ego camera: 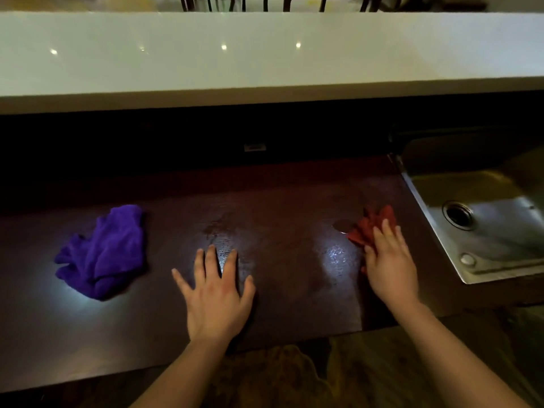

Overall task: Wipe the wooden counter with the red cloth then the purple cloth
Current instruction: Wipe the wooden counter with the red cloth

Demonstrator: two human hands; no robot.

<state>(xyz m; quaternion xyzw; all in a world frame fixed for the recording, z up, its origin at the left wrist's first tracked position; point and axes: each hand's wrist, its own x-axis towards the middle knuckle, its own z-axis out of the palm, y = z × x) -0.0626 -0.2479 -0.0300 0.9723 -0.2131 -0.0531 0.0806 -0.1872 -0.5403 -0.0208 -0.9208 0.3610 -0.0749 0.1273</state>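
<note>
Nearest, left hand (216, 293) spread flat and empty on wooden counter (288, 260); right hand (388, 263) pressing down on bunched red cloth (366, 228) close to sink (482, 228); farther left, purple cloth (103, 251) crumpled, nearer left hand.

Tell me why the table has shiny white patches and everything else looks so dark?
In the head view, lights glare off the dark wooden counter, brightest beside the purple cloth and between the left hand and right hand; the white ledge bends from wide-angle distortion.
</note>
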